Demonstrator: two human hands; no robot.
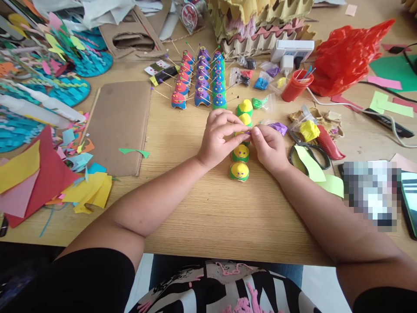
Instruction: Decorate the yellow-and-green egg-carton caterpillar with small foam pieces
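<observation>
My left hand [220, 138] and my right hand [269, 147] meet fingertip to fingertip over a row of painted egg-carton cups. Between the pinched fingers shows a small bit of purple clay [248, 132], partly hidden. Below them the row of green cups topped with yellow clay [239, 171] runs away from me. The two nearest cups have small purple eyes and a mouth line. A middle cup is mostly covered by my fingers. Just behind my right hand lies a bag of purple clay [278, 128].
Finished-looking red [179, 100], purple [202, 96] and blue-green [219, 100] cup rows with pin-tipped sticks stand farther back. Scissors [317, 158] and a red comb [329, 143] lie right. Cardboard [114, 130] and paper scraps [89, 191] lie left. Egg cartons [260, 39] are stacked behind.
</observation>
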